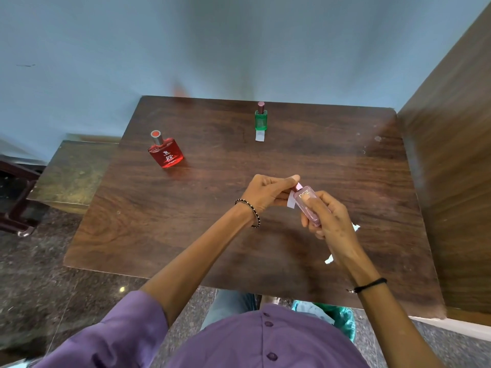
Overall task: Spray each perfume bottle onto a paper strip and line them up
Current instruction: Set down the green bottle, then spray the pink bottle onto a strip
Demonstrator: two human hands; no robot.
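So, three perfume bottles total. The pink bottle [309, 205] is up off the table, over its near-right part, tilted with its top pointing away toward the left. The right hand [332, 221] has its fingers wrapped around the lower body. The left hand [265, 192] pinches a small paper strip [291, 201] right at the top of that bottle, with the thumb stretched out just above the cap.

The other two bottles stand upright on the wooden table [186, 221]. The red bottle [166, 152] is on the left and has no paper near it. The green bottle [261, 119] is at the far edge, with a second strip [260, 136] lying flat just in front of it.

Two more white paper bits [329, 259] peek out from behind the right hand and wrist; can't tell if they're one piece or two.

One beaded bracelet [252, 211] on the left wrist, one black band [369, 285] on the right. A lower side table [74, 168] sits off to the left.
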